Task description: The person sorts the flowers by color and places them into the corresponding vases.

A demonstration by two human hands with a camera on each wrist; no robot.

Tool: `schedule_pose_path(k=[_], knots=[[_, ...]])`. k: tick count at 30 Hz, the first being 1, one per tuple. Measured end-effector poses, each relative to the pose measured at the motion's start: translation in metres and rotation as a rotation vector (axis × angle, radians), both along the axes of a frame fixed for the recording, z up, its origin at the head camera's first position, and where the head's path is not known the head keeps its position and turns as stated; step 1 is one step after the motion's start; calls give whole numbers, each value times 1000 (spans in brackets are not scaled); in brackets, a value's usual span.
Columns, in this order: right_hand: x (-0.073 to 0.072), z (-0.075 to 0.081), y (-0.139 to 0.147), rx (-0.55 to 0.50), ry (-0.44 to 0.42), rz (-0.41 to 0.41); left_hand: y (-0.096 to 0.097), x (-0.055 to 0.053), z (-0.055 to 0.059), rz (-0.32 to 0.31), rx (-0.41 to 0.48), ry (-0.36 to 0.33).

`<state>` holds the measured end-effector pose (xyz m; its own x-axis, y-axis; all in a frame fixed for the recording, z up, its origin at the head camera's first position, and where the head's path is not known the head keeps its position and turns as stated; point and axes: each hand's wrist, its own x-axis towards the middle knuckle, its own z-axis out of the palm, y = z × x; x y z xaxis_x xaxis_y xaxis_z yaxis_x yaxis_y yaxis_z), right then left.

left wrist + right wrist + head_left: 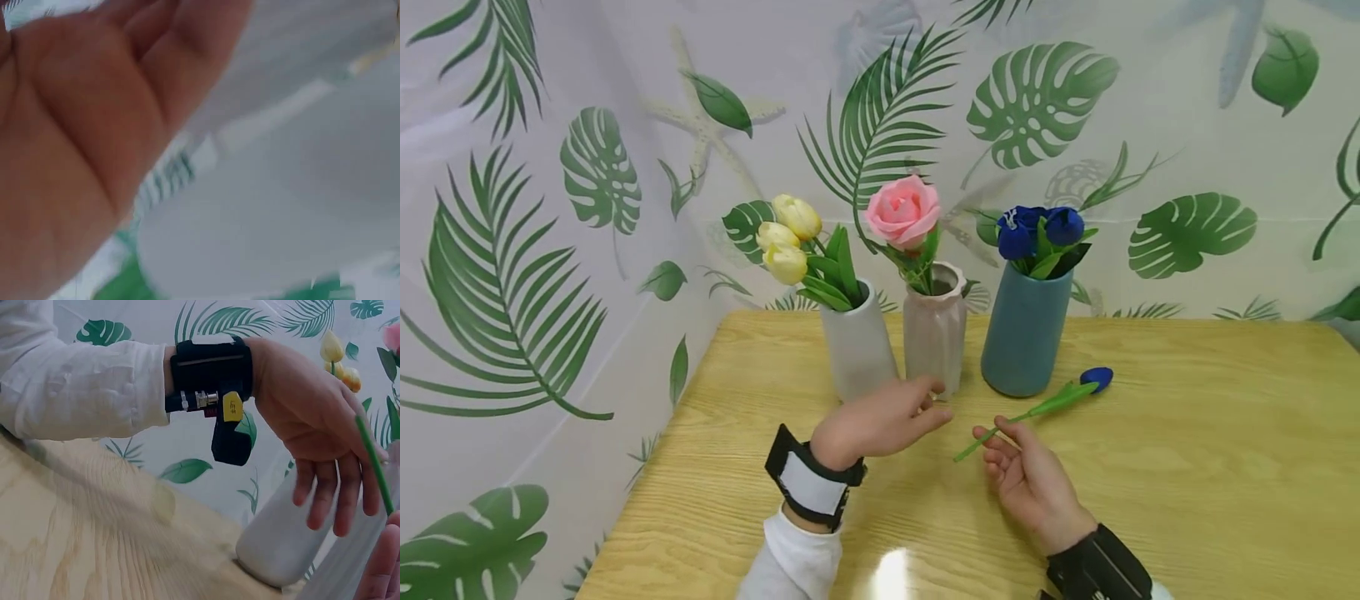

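Observation:
My right hand [1033, 492] pinches the thin green stem of a blue tulip [1063, 398] between thumb and fingertips. The bloom points to the far right, and the stem's lower end sticks out left of the fingers. My left hand [883, 421] is in front of a pale pink fluted vase [934, 346], its fingers loosely extended and holding nothing. In the right wrist view, the green stem [374, 462] overlaps the left hand [319, 419]. The pink vase holds a pink rose [904, 212].
A white vase [859, 350] with yellow tulips [786, 237] stands left of the pink vase. To its right is a teal vase [1026, 337] with blue flowers [1037, 233]. A leaf-patterned backdrop [1037, 100] hangs behind the wooden table [1210, 450].

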<state>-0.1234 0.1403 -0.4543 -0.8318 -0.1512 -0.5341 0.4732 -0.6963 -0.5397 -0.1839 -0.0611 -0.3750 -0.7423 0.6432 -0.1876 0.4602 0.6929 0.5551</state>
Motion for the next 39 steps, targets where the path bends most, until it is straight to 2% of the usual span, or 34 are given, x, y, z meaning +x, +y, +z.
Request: schedule_pose_path(k=[5,8,11,14,18,22,27,31,34,39], knots=[[4,-5,12,33,-18,-2,36,-9,-19,42,40,57],[5,-8,16,80,-8,15,55,-12,-32,83,102,93],[6,-10,17,129,38,35,71,-15,-41,181,198,91],[6,-11,17,167,99,47,86,-20,-46,295,290,56],[6,-12,20,195,168,62,104,-31,-51,367,294,50],[6,-14,25,220,210,67,120,-40,-55,402,262,47],[6,-17,29,235,246,16,136,-45,-61,433,245,31],[2,-18,27,271,293,-2,136,-50,-68,468,265,5],[-1,-17,29,302,296,-9,135,-54,-74,465,258,20],[-4,-15,36,334,276,-29,136,-57,-78,425,218,85]])
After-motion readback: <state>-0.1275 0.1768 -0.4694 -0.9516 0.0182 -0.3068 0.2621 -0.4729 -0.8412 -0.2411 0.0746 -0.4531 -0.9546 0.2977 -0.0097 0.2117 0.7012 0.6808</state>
